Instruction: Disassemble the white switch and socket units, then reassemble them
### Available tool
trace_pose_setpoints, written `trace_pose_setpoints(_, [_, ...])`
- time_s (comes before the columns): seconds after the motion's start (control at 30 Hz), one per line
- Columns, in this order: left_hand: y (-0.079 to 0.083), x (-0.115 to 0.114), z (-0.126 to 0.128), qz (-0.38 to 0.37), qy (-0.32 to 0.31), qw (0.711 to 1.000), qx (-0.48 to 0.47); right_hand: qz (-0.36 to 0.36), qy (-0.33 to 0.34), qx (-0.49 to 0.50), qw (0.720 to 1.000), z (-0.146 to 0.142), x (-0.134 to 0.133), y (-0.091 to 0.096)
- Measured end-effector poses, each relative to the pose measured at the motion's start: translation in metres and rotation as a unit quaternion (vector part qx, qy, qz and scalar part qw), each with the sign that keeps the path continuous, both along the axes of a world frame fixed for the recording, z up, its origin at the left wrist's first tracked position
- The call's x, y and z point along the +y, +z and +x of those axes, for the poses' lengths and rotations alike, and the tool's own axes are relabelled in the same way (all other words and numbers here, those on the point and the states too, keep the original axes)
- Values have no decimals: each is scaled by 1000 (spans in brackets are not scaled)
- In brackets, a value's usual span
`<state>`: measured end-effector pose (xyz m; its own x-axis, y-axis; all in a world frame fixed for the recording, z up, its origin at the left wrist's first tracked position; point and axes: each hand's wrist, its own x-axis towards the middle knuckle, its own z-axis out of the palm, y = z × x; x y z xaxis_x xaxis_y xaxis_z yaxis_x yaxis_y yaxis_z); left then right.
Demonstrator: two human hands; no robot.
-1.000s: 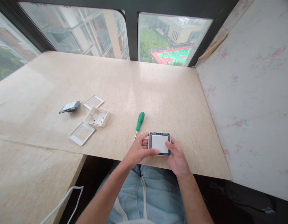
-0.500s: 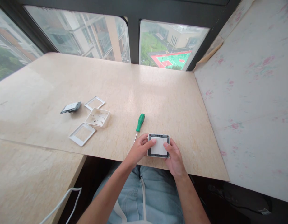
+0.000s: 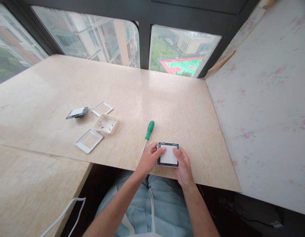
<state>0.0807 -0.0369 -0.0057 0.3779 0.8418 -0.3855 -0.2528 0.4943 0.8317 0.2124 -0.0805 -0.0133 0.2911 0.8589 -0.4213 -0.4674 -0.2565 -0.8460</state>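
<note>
A grey-framed wall switch [image 3: 168, 154] with two white rockers sits at the near edge of the marble table [image 3: 132, 95], held between both hands. My left hand [image 3: 149, 158] grips its left side, thumb resting on the top left of the rockers. My right hand [image 3: 182, 164] grips the right side, thumb pressed on the upper right rocker. A green-handled screwdriver [image 3: 148, 131] lies just left of the switch, handle pointing away from me.
Further left lie a white back box [image 3: 106, 124], two white frames [image 3: 88, 140] [image 3: 102, 108] and a second grey switch module [image 3: 77, 113]. A white cable [image 3: 66, 214] hangs by the lower shelf. A floral-papered wall [image 3: 266, 98] bounds the right side.
Both thumbs have shifted up from the lower edge of the rockers to their upper edge. The switch has stayed in place between my hands.
</note>
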Motion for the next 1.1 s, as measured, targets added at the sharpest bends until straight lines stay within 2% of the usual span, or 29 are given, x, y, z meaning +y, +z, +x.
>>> trace_pose_setpoints(0.1, [-8, -1, 1, 44, 1, 999, 16, -5, 4, 15, 1000, 0, 1, 2])
trace_pose_setpoints(0.27, [-17, -8, -6, 63, 21, 997, 43, -12, -7, 47, 999, 2, 3, 5])
trace_pose_setpoints(0.5, [-25, -18, -15, 155, -18, 985, 67, -12, -12, 63, 998, 4, 5, 4])
trace_pose_setpoints(0.63, [-33, -22, -16, 245, -20, 964, 106, -12, -3, 58, 998, 6, 5, 3])
trace_pose_setpoints(0.83, [-39, -21, -18, 358, -17, 916, 181, -7, 8, 70, 998, 7, 4, 3])
trace_pose_setpoints(0.97, [-41, -14, -21, 403, -33, 884, 235, -11, 6, 71, 997, 7, 3, 1])
trace_pose_setpoints(1.1, [-42, -6, -22, 431, -60, 867, 244, -11, 8, 69, 998, 7, 3, 0])
